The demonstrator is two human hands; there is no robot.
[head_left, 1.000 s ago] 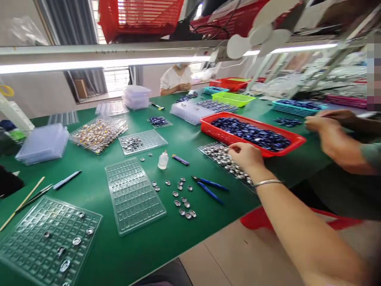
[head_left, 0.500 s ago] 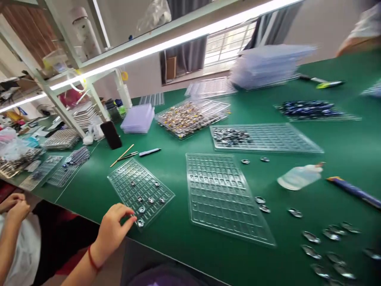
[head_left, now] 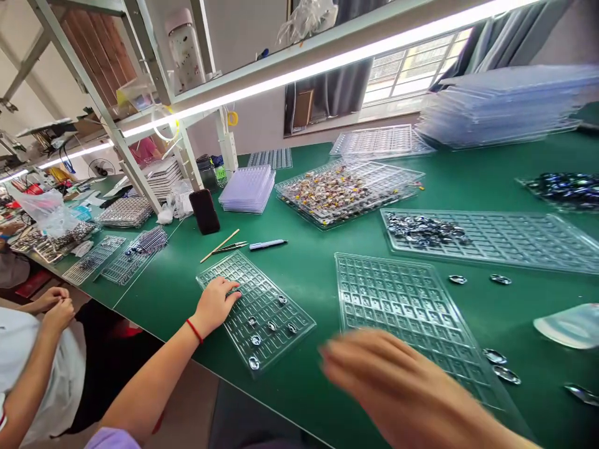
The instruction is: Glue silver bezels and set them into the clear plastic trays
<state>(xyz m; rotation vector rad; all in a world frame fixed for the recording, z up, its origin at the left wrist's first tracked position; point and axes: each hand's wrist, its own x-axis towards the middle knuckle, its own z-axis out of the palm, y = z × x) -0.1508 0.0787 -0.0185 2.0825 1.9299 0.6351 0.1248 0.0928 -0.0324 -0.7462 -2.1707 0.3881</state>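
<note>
1. The clear tray (head_left: 262, 296) lay near on the green table (head_left: 304, 268), left of a second tray (head_left: 388, 287), with several silvery pieces (head_left: 272, 326) on it.
2. The left hand (head_left: 216, 305) was over its left side, thumb and fingers narrow; I could not tell if they held anything.
3. The right hand (head_left: 374, 374) was blurred; its fingers I could not tell.
4. Just beyond lay a pen (head_left: 268, 245).

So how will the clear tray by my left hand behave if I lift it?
The tray is probably light, since it looks like thin, clear plastic. Its moulded grid likely adds some stiffness, though it might flex if held by one corner. The shiny oval pieces on it could slide if it tilts, since they sit uncovered.
</note>
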